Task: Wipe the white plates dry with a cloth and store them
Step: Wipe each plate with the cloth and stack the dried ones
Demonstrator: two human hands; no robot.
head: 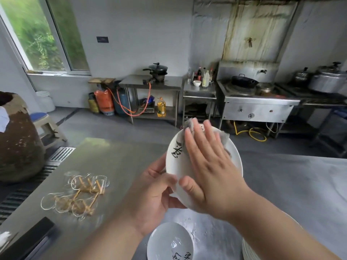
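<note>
Pressing grey cloth [224, 136] onto round glossy plate [175, 166].

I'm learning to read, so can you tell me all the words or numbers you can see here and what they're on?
No text here reads clearly.
Round white plate being wiped: black brush-written characters, too blurred to quote.
Second white plate lying on the steel table: black characters, cut off by the picture's edge.
Small dark sign on the wall: too small to read.
Yellow oil bottle: label blurred.
</note>
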